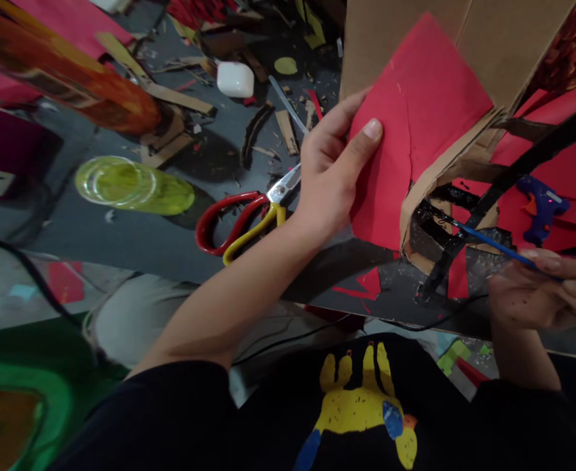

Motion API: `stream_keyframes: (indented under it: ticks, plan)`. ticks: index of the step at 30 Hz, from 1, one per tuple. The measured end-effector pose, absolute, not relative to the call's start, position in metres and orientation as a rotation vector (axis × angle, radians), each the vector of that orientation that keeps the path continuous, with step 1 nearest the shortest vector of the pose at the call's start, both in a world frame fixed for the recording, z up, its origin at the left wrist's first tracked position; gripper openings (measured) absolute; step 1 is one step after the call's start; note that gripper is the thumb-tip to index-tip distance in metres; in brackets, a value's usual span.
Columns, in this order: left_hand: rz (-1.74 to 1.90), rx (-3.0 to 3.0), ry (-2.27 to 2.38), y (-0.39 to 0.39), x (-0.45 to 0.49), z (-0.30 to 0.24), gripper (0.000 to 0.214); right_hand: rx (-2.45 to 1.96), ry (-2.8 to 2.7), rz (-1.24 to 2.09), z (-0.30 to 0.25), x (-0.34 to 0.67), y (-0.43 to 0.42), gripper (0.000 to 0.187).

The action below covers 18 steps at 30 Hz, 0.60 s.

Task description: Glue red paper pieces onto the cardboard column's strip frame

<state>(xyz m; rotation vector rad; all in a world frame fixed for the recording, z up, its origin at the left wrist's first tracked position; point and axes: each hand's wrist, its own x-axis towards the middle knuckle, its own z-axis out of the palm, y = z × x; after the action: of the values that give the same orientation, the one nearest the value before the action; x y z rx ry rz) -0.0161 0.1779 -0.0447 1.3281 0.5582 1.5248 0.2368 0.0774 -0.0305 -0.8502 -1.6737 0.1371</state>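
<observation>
My left hand [334,163] grips a red paper-covered cardboard piece [415,118], thumb on its red face and fingers mostly hidden behind. Bare brown cardboard [408,216] forms the curved edge of this piece, with strips bridging to a black-painted bar [514,163]. Between the fingers of my right hand [546,291] is a thin blue paintbrush [499,245]. Its dark tip reaches inside the cardboard frame, among black-painted strips; whether it touches them I cannot tell. Scissors [249,216] with red and yellow handles lie beside my left wrist, their blades partly hidden by it.
A glass jar [133,185] of yellowish liquid is on the dark table at left. Beyond it are an orange cylinder [82,85], a white case [235,80] and cardboard scraps. A blue glue gun [540,206] lies at right on red paper. A cable hangs along the front edge.
</observation>
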Motion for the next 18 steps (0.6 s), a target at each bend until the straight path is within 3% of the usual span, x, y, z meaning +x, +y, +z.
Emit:
stream_keyframes:
  ticks: [4,12,18]
  plan:
    - [1.563,1.333,0.562,0.181,-0.018,-0.048,0.039,-0.611,-1.522,-0.157,-0.017,0.214,0.090,0.018]
    - [1.532,1.334,0.556,0.182,-0.021,-0.048,0.042,-0.627,-1.540,-0.062,-0.010,0.206,0.086,0.019]
    - [1.551,1.375,0.614,0.181,-0.021,-0.043,0.059,-0.648,-1.551,-0.017,-0.011,0.208,0.086,0.017]
